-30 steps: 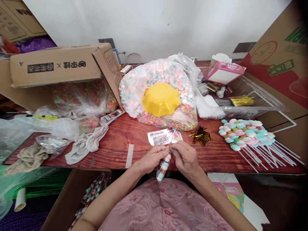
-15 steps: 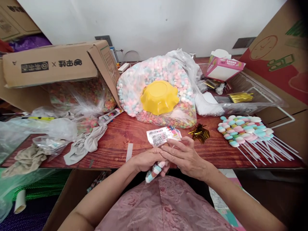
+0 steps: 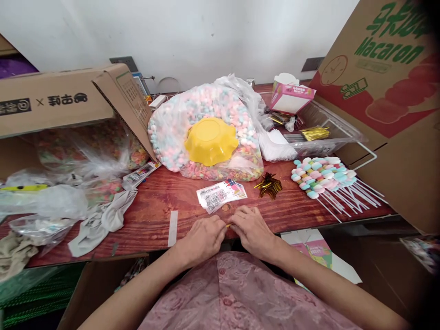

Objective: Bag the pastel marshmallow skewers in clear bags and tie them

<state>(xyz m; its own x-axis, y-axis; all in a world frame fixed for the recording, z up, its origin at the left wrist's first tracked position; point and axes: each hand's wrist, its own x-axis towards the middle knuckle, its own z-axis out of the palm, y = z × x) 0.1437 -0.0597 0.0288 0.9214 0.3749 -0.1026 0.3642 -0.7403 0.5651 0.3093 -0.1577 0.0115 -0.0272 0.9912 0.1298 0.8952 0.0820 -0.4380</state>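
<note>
I see one yellow bowl (image 3: 210, 140), one label stack (image 3: 220, 195), red wood table (image 3: 154, 215), white wall; both hands' fingers (image 3: 220, 228) pinch a gold tie (image 3: 228, 225).

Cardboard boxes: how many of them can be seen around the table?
3. One cardboard box lies on its side at the left of the table, one large box printed "Macaron" stands at the right, and one open box sits below the table's front edge. Others may be hidden.
</note>
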